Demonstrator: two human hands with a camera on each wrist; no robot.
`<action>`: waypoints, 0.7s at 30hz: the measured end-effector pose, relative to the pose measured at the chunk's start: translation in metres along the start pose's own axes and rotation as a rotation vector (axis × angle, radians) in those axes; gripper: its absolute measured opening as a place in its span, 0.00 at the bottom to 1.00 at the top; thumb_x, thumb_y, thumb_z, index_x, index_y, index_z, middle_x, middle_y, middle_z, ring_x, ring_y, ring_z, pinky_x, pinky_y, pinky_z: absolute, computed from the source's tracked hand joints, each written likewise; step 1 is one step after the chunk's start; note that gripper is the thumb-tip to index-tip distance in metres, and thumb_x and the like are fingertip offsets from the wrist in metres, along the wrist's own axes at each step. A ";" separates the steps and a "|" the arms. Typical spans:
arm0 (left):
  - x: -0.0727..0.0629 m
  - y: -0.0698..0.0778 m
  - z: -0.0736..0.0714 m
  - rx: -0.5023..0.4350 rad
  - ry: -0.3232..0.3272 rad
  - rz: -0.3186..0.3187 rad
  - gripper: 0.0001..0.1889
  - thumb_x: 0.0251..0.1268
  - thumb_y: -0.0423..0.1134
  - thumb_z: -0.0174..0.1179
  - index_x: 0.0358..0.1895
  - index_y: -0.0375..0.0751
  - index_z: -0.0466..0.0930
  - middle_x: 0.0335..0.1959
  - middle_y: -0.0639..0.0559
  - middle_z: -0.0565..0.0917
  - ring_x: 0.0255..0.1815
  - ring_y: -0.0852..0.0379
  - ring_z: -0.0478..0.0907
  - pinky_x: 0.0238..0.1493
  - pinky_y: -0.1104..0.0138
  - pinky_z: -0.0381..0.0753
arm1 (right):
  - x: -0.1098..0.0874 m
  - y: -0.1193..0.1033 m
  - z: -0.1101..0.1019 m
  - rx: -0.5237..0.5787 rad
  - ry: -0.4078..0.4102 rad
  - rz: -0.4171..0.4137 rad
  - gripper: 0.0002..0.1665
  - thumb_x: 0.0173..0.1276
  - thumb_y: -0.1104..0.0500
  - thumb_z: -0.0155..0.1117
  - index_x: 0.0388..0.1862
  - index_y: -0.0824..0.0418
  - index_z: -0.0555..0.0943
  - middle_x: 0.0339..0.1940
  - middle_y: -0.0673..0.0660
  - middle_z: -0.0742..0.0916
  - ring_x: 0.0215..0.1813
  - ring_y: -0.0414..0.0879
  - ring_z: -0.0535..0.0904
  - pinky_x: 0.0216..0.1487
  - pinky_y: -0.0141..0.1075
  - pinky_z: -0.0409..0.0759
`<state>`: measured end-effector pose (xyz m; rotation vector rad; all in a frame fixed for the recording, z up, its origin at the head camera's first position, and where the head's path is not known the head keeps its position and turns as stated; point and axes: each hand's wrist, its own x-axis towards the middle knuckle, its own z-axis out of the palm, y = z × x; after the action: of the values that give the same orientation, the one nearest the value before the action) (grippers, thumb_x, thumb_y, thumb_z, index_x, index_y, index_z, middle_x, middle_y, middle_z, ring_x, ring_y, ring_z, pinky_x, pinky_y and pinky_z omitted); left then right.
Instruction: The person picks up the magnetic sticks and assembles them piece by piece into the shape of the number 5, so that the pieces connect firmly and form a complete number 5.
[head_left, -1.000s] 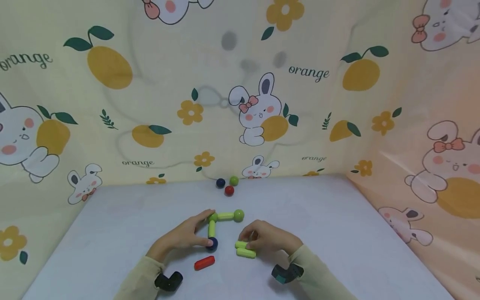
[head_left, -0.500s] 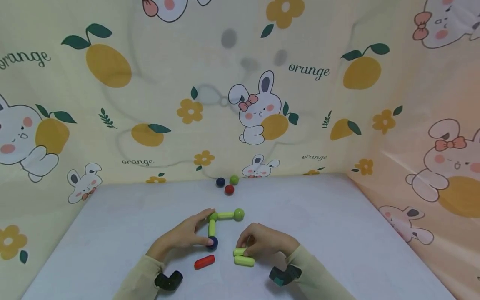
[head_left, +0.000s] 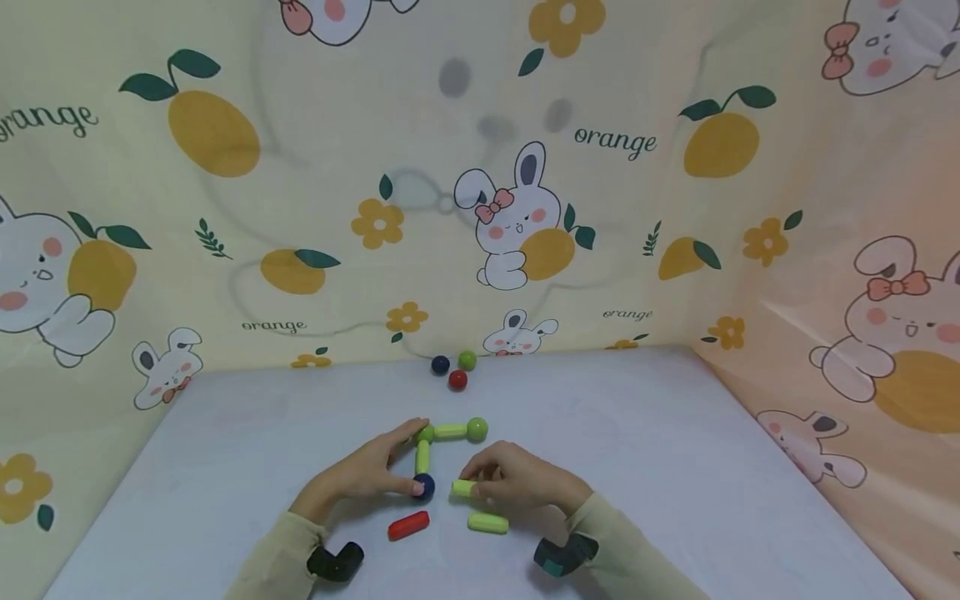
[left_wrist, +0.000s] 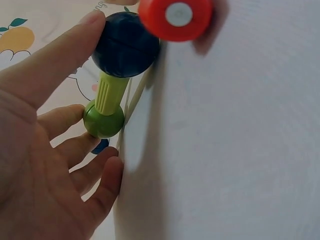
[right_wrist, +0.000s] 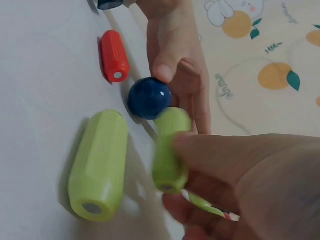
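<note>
My left hand holds an L-shaped piece of magnetic rods and balls on the table. In the left wrist view, its thumb presses the dark blue ball and fingertips touch the green corner ball. From that corner, a light green rod runs right to another green ball. My right hand pinches a light green magnetic rod just right of the blue ball, a small gap apart in the head view. Another light green rod lies loose nearer me.
A red magnetic rod lies in front of the blue ball, its metal end showing in the wrist views. At the table's back edge sit a blue ball, a green ball and a red ball. A printed cloth hangs behind.
Both loose green rods first shifted slightly toward me under my right hand. Then that hand took one and brought it left toward the blue ball, away from the other. My left hand stays put.
</note>
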<state>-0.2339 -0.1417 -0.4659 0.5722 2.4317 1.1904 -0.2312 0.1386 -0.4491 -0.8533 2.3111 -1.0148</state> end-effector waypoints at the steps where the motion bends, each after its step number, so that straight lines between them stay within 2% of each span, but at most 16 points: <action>1: 0.000 0.000 0.000 -0.002 -0.001 -0.003 0.53 0.55 0.48 0.76 0.81 0.45 0.53 0.83 0.40 0.52 0.83 0.35 0.47 0.77 0.42 0.58 | 0.001 0.000 0.001 -0.007 0.017 -0.006 0.12 0.72 0.61 0.65 0.51 0.56 0.88 0.43 0.49 0.90 0.36 0.35 0.78 0.40 0.27 0.78; 4: 0.000 -0.001 0.002 -0.005 -0.001 -0.006 0.53 0.55 0.49 0.76 0.81 0.45 0.53 0.83 0.40 0.53 0.83 0.35 0.47 0.77 0.42 0.58 | 0.003 -0.001 0.005 -0.025 0.073 -0.035 0.13 0.73 0.61 0.63 0.54 0.57 0.87 0.49 0.51 0.90 0.39 0.34 0.78 0.43 0.27 0.79; 10: 0.000 -0.001 0.002 0.001 0.001 0.006 0.53 0.55 0.50 0.75 0.81 0.46 0.53 0.83 0.41 0.53 0.83 0.35 0.47 0.76 0.42 0.59 | 0.006 -0.003 0.012 -0.058 0.163 -0.046 0.14 0.74 0.60 0.63 0.55 0.55 0.87 0.47 0.48 0.89 0.41 0.34 0.77 0.43 0.27 0.77; 15: 0.000 0.002 0.001 0.008 0.006 0.003 0.53 0.55 0.49 0.76 0.81 0.45 0.53 0.83 0.41 0.53 0.83 0.35 0.47 0.77 0.42 0.59 | 0.008 -0.003 0.017 -0.102 0.187 -0.054 0.13 0.73 0.61 0.63 0.54 0.56 0.87 0.49 0.49 0.90 0.42 0.33 0.78 0.45 0.28 0.78; 21: -0.001 0.006 0.003 0.019 0.033 -0.018 0.53 0.55 0.49 0.76 0.81 0.45 0.54 0.83 0.41 0.55 0.83 0.35 0.48 0.77 0.41 0.57 | 0.011 -0.002 0.022 -0.175 0.188 -0.038 0.13 0.73 0.59 0.63 0.54 0.54 0.87 0.48 0.45 0.90 0.50 0.33 0.82 0.55 0.31 0.80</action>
<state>-0.2308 -0.1370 -0.4626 0.5398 2.4726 1.1795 -0.2238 0.1196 -0.4627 -0.9063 2.5822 -0.9545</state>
